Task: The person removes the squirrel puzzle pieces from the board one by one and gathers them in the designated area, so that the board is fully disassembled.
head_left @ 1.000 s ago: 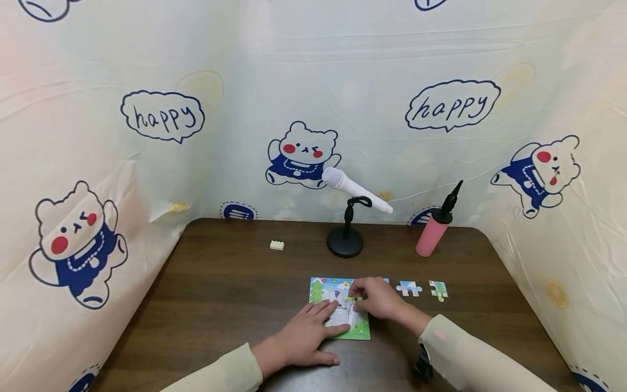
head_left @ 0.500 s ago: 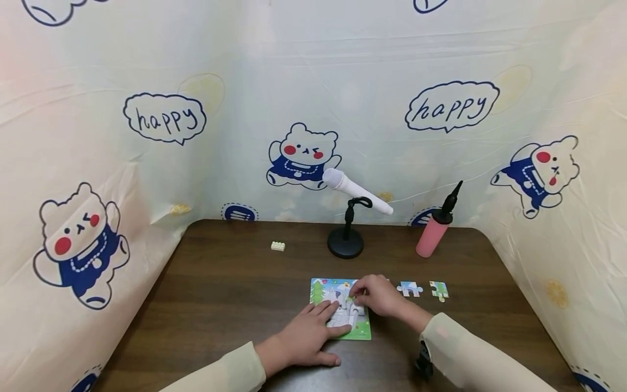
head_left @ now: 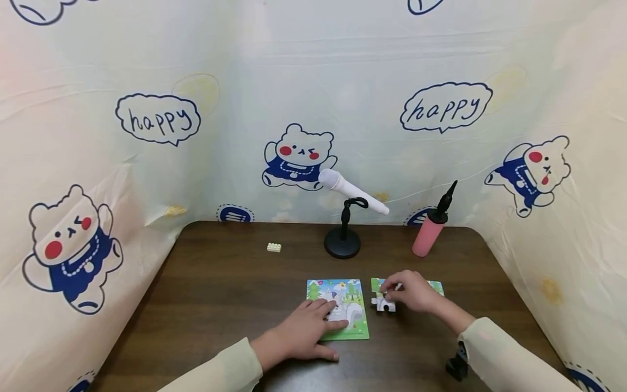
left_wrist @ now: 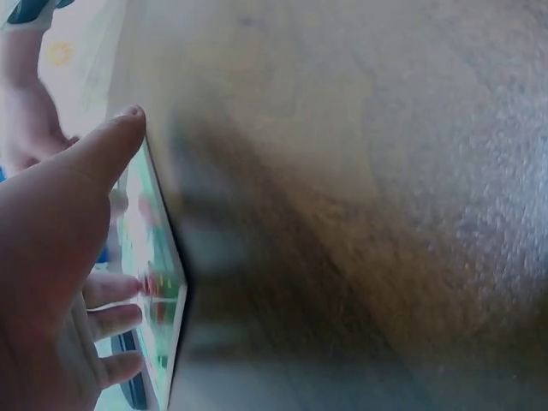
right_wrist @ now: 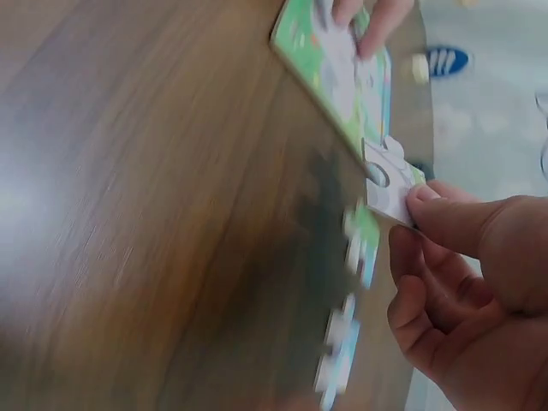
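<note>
Moved rightward, the right hand (head_left: 413, 291) pinches a puzzle piece (right_wrist: 395, 189) (knob leftward, long axis unclear).

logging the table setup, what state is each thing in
Puzzle, flat
Held piece, pinched, tilted
Loose pieces, lying apart from the puzzle
Left hand, resting on the puzzle
Right hand, pinching the held piece
Stand, upright
Microphone, slanting in the stand
Pink pump, black end up

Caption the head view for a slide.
At a brown table, the left hand rests on a puzzle board while the right hand pinches a puzzle piece beside it.
</note>
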